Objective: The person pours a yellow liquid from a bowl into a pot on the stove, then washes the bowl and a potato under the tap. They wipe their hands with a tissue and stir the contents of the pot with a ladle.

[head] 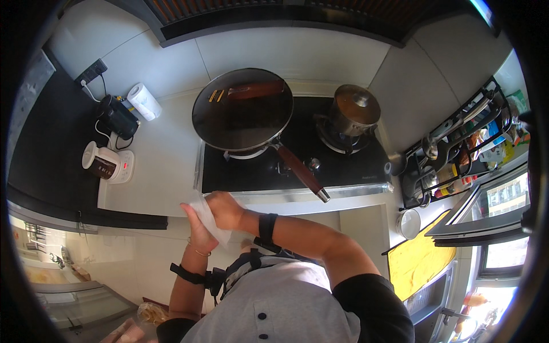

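A white paper sheet, perhaps a paper towel (208,214), lies between my two hands in front of the counter edge. My left hand (199,231) is against the sheet from the left, fingers partly hidden by it. My right hand (224,210) presses on it from the right with its fingers curled. Beyond them, a large lidded wok (244,120) with a wooden handle (299,170) sits on the left burner of the black gas hob (240,171). On the right burner stands a small steel pot (354,111) with a glass lid.
On the left counter are a paper towel roll (144,102), a black appliance (118,116) and a white electric kettle (107,163). At right stand a utensil rack (467,141), a white bowl (408,224), a yellow cloth (418,257) and a sink (429,298). An open window projects there.
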Demonstrator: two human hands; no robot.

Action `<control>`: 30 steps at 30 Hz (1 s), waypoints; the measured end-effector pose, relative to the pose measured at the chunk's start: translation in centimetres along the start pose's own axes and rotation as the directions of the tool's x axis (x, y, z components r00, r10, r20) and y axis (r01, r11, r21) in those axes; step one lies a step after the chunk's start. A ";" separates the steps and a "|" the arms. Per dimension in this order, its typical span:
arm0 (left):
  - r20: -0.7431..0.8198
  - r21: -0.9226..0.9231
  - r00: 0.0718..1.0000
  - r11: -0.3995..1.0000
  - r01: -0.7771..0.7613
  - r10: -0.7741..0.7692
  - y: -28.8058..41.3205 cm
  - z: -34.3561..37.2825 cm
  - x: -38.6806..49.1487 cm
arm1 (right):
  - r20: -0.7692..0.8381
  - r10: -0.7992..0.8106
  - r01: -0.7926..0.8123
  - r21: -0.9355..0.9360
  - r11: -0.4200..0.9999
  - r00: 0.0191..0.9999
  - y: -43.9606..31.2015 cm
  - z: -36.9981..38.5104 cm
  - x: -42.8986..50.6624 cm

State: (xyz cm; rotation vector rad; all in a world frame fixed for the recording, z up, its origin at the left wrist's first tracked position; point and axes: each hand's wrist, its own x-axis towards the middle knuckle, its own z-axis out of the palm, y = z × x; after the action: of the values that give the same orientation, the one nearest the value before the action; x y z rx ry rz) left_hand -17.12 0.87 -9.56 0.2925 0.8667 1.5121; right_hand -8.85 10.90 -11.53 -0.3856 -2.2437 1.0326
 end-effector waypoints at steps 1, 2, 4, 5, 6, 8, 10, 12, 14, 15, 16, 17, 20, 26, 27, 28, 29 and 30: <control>0.014 0.071 1.000 0.997 0.022 -0.023 0.3 0.2 0.0 | -0.027 0.058 -0.056 0.073 0.996 0.998 0.5 0.1 0.3; 0.025 0.143 0.999 0.989 0.043 -0.047 0.5 0.3 -0.1 | -0.049 0.117 -0.109 0.147 0.983 0.992 1.0 0.1 0.6; 0.037 0.653 0.992 0.754 0.068 -0.122 2.2 -0.8 0.0 | 0.017 0.234 -0.214 0.473 0.855 0.972 2.5 -1.3 1.1; -0.012 0.795 0.991 0.600 0.089 -0.131 3.7 0.4 -0.2 | 0.015 0.256 -0.204 0.652 0.731 0.966 3.5 -1.5 1.3; -0.050 0.854 0.997 0.514 0.076 -0.064 4.5 0.2 -0.2 | 0.081 0.162 -0.181 0.506 0.843 0.983 4.7 -2.2 1.3; -0.103 0.943 0.991 0.324 0.072 0.080 5.8 -0.5 -0.2 | 0.263 0.261 -0.327 0.914 0.242 0.929 5.3 -1.4 0.6; 0.062 0.996 0.933 0.044 -0.083 0.355 5.8 0.8 -0.4 | 0.335 0.197 -0.326 0.942 -0.078 0.921 4.0 -1.1 0.2; 0.237 0.971 0.840 -0.157 -0.183 0.488 5.7 2.3 -0.4 | 0.367 0.114 -0.331 0.910 -0.251 0.923 4.0 1.4 0.5; 0.265 0.960 0.803 -0.228 -0.165 0.534 5.6 3.7 0.3 | 0.375 0.039 -0.328 0.853 -0.407 0.926 4.8 3.8 1.0; 0.277 0.953 0.783 -0.263 -0.150 0.557 5.7 4.0 0.4 | 0.342 -0.030 -0.318 0.833 -0.452 0.939 5.4 4.3 0.9; 0.292 0.945 0.742 -0.301 -0.127 0.603 5.8 3.9 0.4 | 0.302 -0.095 -0.308 0.813 -0.494 0.949 6.1 4.7 0.8; 0.311 0.936 0.698 -0.337 -0.105 0.645 6.2 3.7 0.5 | 0.255 -0.156 -0.299 0.791 -0.534 0.954 6.9 5.0 0.7; 0.359 0.932 0.660 -0.293 -0.214 0.660 6.5 4.1 0.2 | 0.178 -0.248 -0.275 0.851 -0.447 0.952 7.4 4.5 0.3; 0.230 0.864 0.807 0.269 -0.427 0.543 1.9 1.7 0.7 | -0.031 0.066 -0.009 0.850 0.527 0.997 -0.3 0.9 -0.1; 0.192 0.866 0.776 0.269 -0.423 0.601 1.1 1.8 1.0 | -0.067 0.074 0.023 0.876 0.481 0.995 -0.2 1.4 -0.3; 0.228 0.850 0.754 0.251 -0.463 0.616 0.7 2.2 1.4 | -0.007 0.068 -0.020 0.924 0.382 0.998 0.2 1.6 -0.5; 0.246 0.847 0.724 0.220 -0.484 0.645 0.1 2.3 1.6 | 0.052 0.054 -0.065 0.958 0.278 0.997 0.5 1.8 -0.7; 0.259 0.845 0.690 0.188 -0.501 0.676 -0.5 2.2 1.7 | -0.039 0.018 0.026 0.883 0.468 0.999 0.5 1.6 -0.8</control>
State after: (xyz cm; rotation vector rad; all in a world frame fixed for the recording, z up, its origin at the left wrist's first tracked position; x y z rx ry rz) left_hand -15.64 3.19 -8.94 1.4762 1.8326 1.6473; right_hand -9.26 9.89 -13.00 0.0794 -1.3393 1.9831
